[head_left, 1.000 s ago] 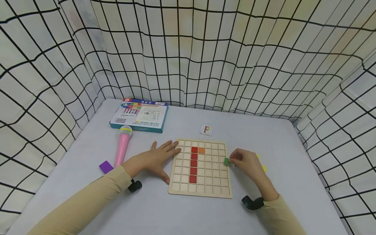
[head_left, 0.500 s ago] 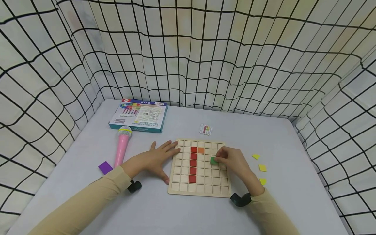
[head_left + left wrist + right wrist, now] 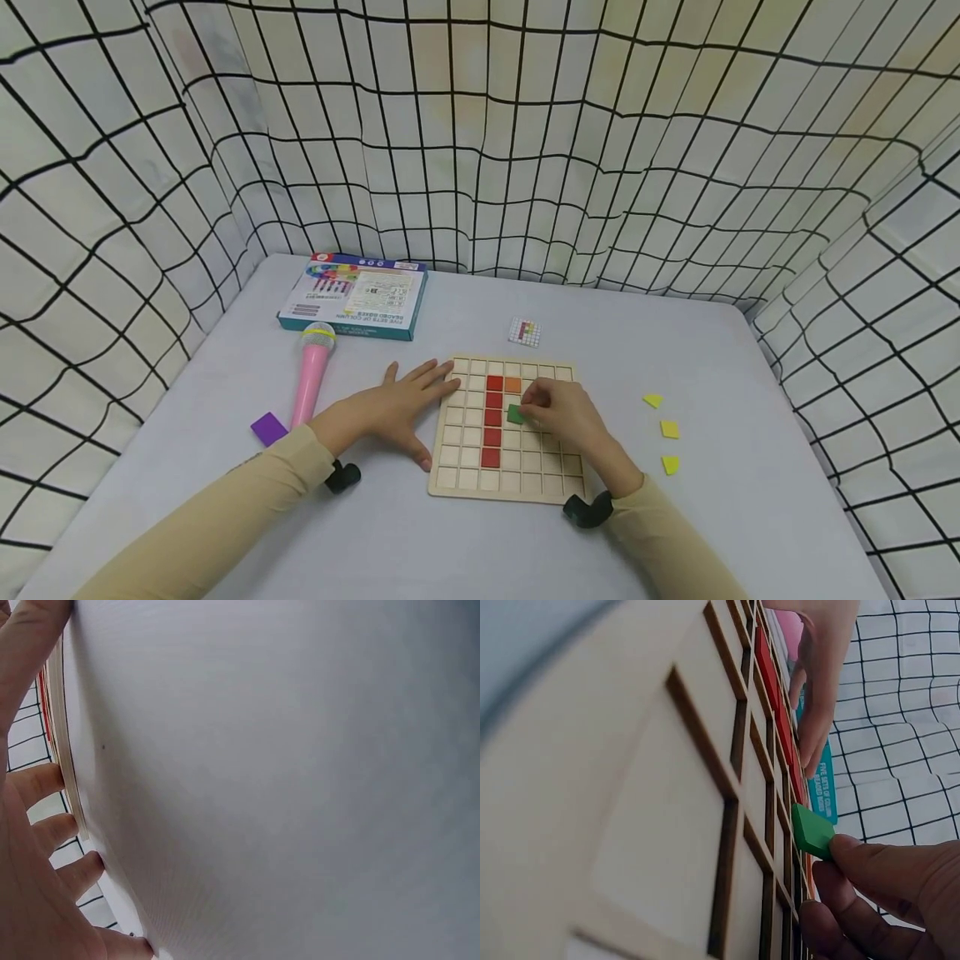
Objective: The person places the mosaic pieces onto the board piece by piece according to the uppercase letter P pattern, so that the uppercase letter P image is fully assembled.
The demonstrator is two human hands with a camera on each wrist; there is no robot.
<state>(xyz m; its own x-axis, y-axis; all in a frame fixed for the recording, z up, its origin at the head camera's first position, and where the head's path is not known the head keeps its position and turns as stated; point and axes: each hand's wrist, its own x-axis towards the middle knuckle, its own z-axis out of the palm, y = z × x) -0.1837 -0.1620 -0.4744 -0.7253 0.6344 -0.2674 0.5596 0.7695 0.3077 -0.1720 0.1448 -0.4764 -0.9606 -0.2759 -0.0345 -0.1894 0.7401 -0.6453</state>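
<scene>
My right hand [image 3: 564, 410] pinches a green square tile [image 3: 515, 414] between thumb and fingers, close over the wooden grid board [image 3: 472, 485]. In the right wrist view the green tile [image 3: 813, 831] is tilted, one corner at the grid lines. Just left of it runs a column of red tiles [image 3: 492, 417] set in the board, with an orange tile [image 3: 513, 385] beside the top one. My left hand [image 3: 397, 410] lies with spread fingers at the board's left edge, fingertips on its rim. In the left wrist view, those fingers [image 3: 56, 832] line the board's side.
Yellow pieces [image 3: 669, 429] lie right of the board. A small patterned card [image 3: 525, 332] sits behind it. To the left are a pink microphone [image 3: 310, 383], a purple piece [image 3: 269, 429] and a flat printed box [image 3: 352, 296]. Black netting [image 3: 480, 150] surrounds the table.
My right hand has carried the green tile leftward from the board's right edge to beside the red column, uncovering the yellow pieces. The left hand has stayed in place.
</scene>
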